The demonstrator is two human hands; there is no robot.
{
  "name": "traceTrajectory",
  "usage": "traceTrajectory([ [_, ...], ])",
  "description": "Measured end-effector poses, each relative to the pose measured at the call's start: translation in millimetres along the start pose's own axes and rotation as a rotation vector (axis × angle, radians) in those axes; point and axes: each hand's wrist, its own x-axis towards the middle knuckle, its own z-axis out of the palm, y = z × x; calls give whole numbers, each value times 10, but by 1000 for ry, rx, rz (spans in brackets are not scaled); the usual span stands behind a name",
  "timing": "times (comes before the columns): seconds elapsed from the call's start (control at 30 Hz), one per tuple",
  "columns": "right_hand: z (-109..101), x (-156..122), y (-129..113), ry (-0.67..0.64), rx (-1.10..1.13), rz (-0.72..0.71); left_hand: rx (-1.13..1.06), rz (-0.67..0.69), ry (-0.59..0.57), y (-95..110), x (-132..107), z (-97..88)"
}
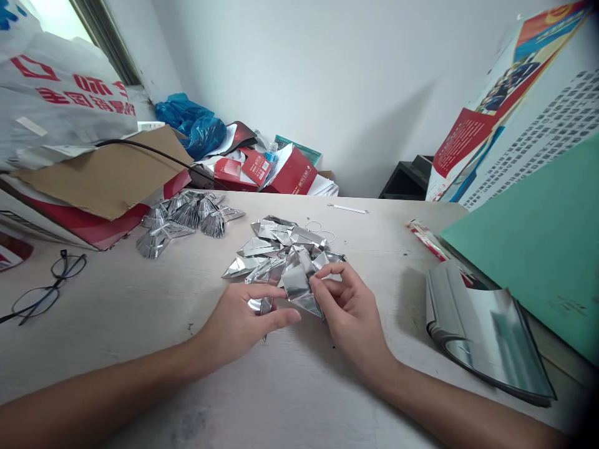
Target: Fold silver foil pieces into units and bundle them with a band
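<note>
Silver foil piece [298, 277], folded, right in the middle of the action, between two hands at the near side of a shiny pile. Out wide to the table [187, 405]: far edge just behind the clutter, near edge out of view, open room left of the hands and a broad strip to their right. A slanting green panel [528, 249] walls off that right side; brown cardboard [112, 171] bounds the far left. By the panel, a curled stack of silver sheets [500, 337], and a wide swing that way could knock it. Closer in, the foil pile [257, 247] looks loose and overlapping, and here's the bigger danger: fingers working this near could drag pieces out. Beyond it to the left, fan-shaped foil pieces [189, 215] sit bunched, likely crushable under a careless reach. Now the grip! Right hand [350, 312] pinching the piece's edge between thumb and forefinger; left hand [238, 321], forefinger at the opposite edge, thumb apart, and whether it truly grips, I can't tell. Too hard a squeeze could crease the thin foil; too light, it could slip. Smaller now: glasses [58, 282] well off to the left, a thin white stick [349, 209] near the far edge, and slender rings [327, 232] beside the pile, easily swept along.
</note>
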Motion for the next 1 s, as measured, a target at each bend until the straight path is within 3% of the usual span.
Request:
traceTrajectory([
  [0.23, 13, -72, 84, -82, -16, -90, -117, -75, -11, 58, 20, -56],
  [0.37, -53, 20, 73, -34, 107, -188, -198, -105, -254, -16, 121, -206],
  [0.5, -105, 129, 16, -59, 65, -128, -307, -157, -409, -123, 210, -301],
  [0.8, -168, 170, 79, -162, 109, -5, -507, -263, -143, -145, 334, -322],
  [1.0, -176, 138, 53, -212, -25, -120, -557, -361, -98, -112, 381, -390],
])
